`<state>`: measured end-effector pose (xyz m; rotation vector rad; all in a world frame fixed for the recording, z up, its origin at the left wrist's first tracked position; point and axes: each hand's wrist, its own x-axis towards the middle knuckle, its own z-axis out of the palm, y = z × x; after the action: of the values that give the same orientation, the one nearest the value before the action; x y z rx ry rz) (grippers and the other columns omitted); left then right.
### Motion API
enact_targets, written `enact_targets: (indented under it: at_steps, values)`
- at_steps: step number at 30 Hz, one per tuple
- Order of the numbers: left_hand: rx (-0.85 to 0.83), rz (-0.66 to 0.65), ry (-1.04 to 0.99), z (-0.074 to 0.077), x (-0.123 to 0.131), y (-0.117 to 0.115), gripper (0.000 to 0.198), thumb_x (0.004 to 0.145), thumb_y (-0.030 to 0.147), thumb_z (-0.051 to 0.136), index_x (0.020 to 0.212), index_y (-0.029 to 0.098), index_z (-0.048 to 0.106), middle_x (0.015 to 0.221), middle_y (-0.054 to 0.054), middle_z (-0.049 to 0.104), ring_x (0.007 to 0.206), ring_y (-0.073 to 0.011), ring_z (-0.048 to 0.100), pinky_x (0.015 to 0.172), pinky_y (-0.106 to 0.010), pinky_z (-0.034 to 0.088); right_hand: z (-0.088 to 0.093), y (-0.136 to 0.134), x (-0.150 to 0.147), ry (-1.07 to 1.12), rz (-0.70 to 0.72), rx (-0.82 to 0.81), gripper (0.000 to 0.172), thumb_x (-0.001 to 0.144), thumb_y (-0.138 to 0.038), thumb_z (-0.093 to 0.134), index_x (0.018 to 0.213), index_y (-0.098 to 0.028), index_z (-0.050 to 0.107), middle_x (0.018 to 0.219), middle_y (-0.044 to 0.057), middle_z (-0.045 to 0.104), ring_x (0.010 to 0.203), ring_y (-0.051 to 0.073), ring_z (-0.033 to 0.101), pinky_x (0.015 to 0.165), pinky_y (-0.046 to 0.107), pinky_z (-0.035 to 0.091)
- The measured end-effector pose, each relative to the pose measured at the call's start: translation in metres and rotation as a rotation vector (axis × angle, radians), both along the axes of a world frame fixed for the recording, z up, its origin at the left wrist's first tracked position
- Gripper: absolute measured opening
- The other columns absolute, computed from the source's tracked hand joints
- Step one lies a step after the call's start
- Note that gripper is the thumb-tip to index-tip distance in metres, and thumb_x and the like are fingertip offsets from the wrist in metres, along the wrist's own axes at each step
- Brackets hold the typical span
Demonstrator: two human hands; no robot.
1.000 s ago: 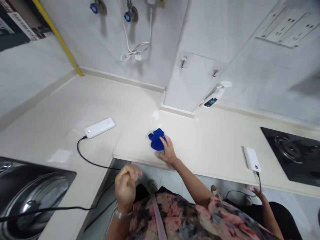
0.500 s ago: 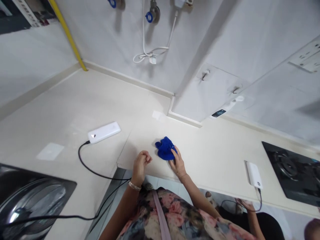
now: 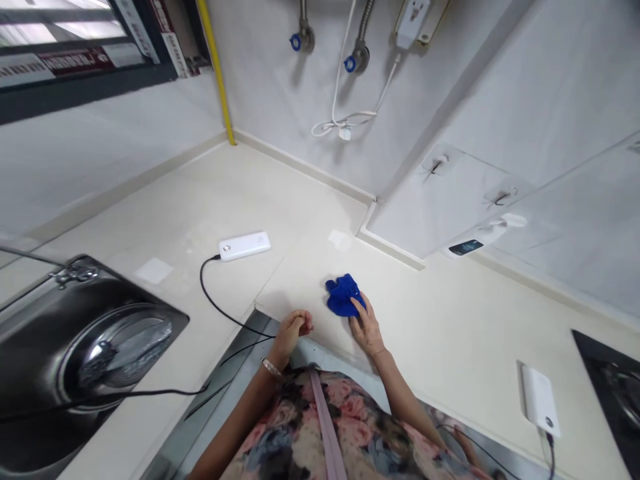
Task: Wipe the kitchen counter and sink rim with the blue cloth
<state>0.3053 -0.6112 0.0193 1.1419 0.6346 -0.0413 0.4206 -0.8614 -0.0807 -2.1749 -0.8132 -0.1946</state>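
A crumpled blue cloth (image 3: 343, 296) lies on the cream countertop (image 3: 425, 333) near its front edge. My right hand (image 3: 367, 328) grips the cloth's right side, thumb below and fingers over it. To the left of the cloth, my left hand (image 3: 294, 335) hovers at the counter edge with its fingers curled in and nothing visible in them. It does not touch the cloth. A bracelet circles my left wrist.
Left of my hands lies a white power bank (image 3: 245, 246) with a black cable; another power bank (image 3: 540, 400) is at the right. A steel sink (image 3: 45, 360) is at lower left, a black hob (image 3: 610, 373) at far right. Another person's arm (image 3: 467, 445) shows below the counter.
The camera view has swung left, so more of the sink and window shows. My right hand stays on the blue cloth, and my left hand remains curled beside it.
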Motion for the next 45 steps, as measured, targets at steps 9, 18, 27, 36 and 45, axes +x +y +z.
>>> enact_targets:
  at_steps: [9,18,27,36,45]
  values:
    - [0.111,-0.114,-0.061,0.002,0.0,-0.006,0.057,0.072,0.067,0.074,0.101,0.018,0.071,0.1,-0.013,0.076,0.101,-0.0289,0.072,0.094,-0.041,0.056,0.084,0.005,0.024,-0.045,-0.173,0.193,0.032,0.108,-0.045,0.053,0.116,-0.023,0.076,0.106,0.011,0.075,0.104,0.026,0.071,0.104,0.05,0.058]
    - [-0.156,-0.218,0.006,-0.02,0.036,-0.029,0.098,0.074,0.077,0.083,0.145,0.016,0.056,0.145,-0.024,0.064,0.123,-0.0355,0.069,0.111,-0.047,0.053,0.162,0.038,0.025,0.299,-0.396,0.646,0.048,0.093,-0.065,0.067,0.102,-0.019,0.075,0.097,0.006,0.074,0.089,0.022,0.066,0.084,0.035,0.056]
    - [-0.512,-0.434,-0.084,-0.011,0.042,-0.048,0.08,0.075,0.076,0.085,0.129,0.018,0.072,0.133,-0.017,0.072,0.126,-0.0366,0.068,0.107,-0.047,0.058,0.177,0.039,0.001,0.475,-0.403,0.721,0.048,0.089,-0.063,0.068,0.105,-0.019,0.074,0.098,0.008,0.073,0.089,0.023,0.065,0.073,0.032,0.053]
    - [0.073,-0.243,-0.013,-0.006,0.044,-0.01,0.051,0.076,0.06,0.087,0.106,0.02,0.074,0.108,-0.012,0.077,0.106,-0.0338,0.072,0.089,-0.04,0.057,0.158,0.021,-0.004,0.213,-0.464,0.362,0.046,0.093,-0.064,0.063,0.101,-0.021,0.078,0.098,0.008,0.076,0.089,0.025,0.068,0.086,0.039,0.057]
    - [0.755,-0.378,-0.165,0.049,0.066,0.029,0.051,0.087,0.062,0.069,0.062,0.024,0.046,0.062,0.0,0.046,0.067,-0.0213,0.05,0.067,-0.031,0.034,0.145,0.013,0.022,0.493,-0.536,0.37,0.054,0.076,-0.073,0.075,0.086,-0.02,0.077,0.078,0.003,0.07,0.071,0.02,0.061,0.065,0.031,0.051]
